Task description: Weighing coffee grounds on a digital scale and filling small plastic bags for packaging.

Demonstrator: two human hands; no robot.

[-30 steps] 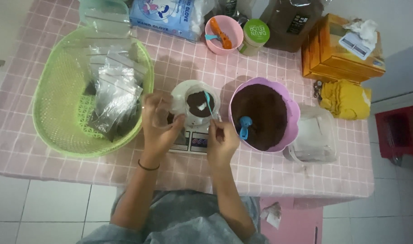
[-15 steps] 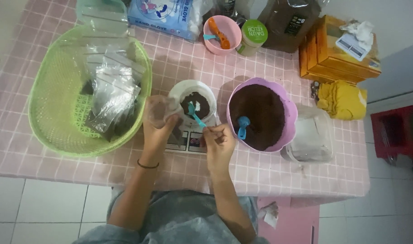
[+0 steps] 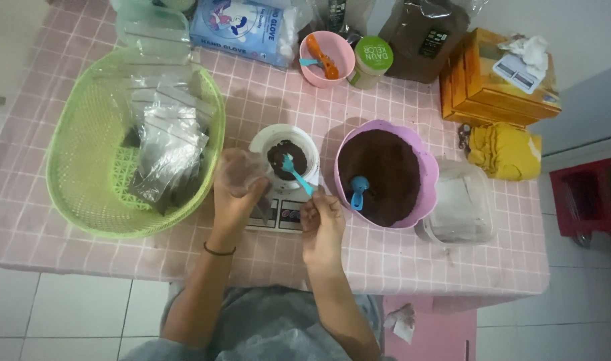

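Left hand (image 3: 237,190): gripping a small clear bag (image 3: 240,171), now tilted closer beside the white cup (image 3: 286,157).
Right hand (image 3: 322,217): pinching a teal spoon (image 3: 297,175), its tip now dipping into the cup's dark powder; a half-second earlier it was lifting.
Right of the hand: purple bowl (image 3: 426,175) holding more powder.

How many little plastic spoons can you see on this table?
3, perhaps more hidden. A blue spoon in the right hand, over the white cup; a blue scoop in the purple bowl; an orange spoon in the pink bowl.
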